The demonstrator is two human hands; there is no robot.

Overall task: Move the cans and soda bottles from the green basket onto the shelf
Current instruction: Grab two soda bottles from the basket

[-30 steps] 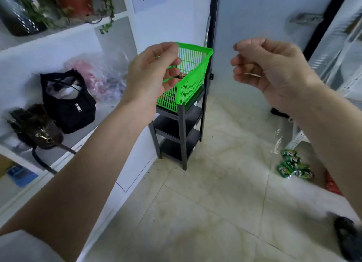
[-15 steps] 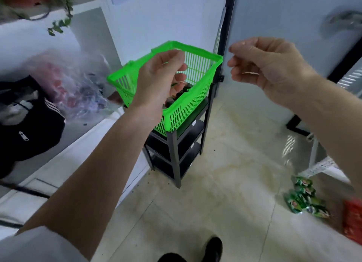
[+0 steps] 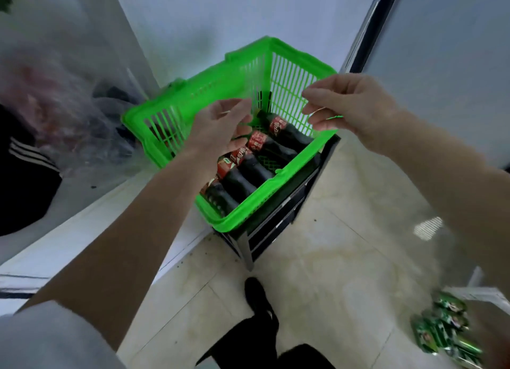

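- Head view: your left hand (image 3: 220, 126) hovers over the green basket (image 3: 176, 115), fingers loosely curled, holding nothing.
- Your right hand (image 3: 350, 104) hangs above its far rim, likewise empty.
- Soda bottles (image 3: 248, 172) lie inside, side by side.

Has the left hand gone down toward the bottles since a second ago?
Yes. The left hand was level with the green basket's rim; now it is inside the rim, just above the soda bottles, holding nothing.
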